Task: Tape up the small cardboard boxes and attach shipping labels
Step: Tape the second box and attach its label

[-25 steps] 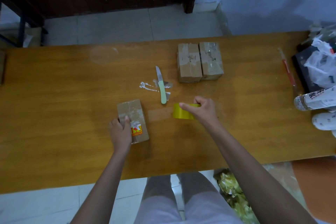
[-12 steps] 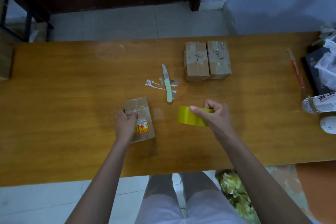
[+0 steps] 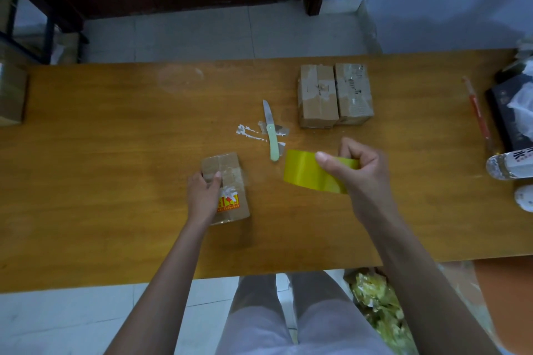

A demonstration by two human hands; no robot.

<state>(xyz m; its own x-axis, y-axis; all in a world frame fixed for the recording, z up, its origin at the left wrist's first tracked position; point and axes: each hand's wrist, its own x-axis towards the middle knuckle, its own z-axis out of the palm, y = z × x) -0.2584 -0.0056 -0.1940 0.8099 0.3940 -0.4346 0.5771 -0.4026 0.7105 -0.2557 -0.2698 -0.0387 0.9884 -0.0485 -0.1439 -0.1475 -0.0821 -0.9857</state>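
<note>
Near edge of wooden table (image 3: pixel 86 210), person's legs below it. Left hand (image 3: pixel 203 196) rests on small cardboard box (image 3: pixel 226 187), fingers curled over its left side and thumb on the top face, holding it down flat on the table. Box long axis runs near-to-far, tilted slightly, far end leaning left; orange-and-yellow sticker (image 3: pixel 228 202) on the near half of the top, clear tape across the middle. Right hand (image 3: pixel 356 170) raised to the right of the box, fingers and thumb pinching a yellow tape roll (image 3: pixel 310 174); roll's wide band faces the camera, its axis roughly left-right and tipped down toward the right. Just beyond the roll, a knife (image 3: pixel 271 131) with pale green handle lies flat, blade pointing away, handle toward the person, on scraps of clear tape and white residue. Farther back, right of centre, two more cardboard boxes (image 3: pixel 334 95) sit side by side, touching, long axes near-to-far, tops already taped. Far right: red pen (image 3: pixel 477 112), plastic bottle (image 3: pixel 509 166) lying on its side, dark item with white plastic bags.
</note>
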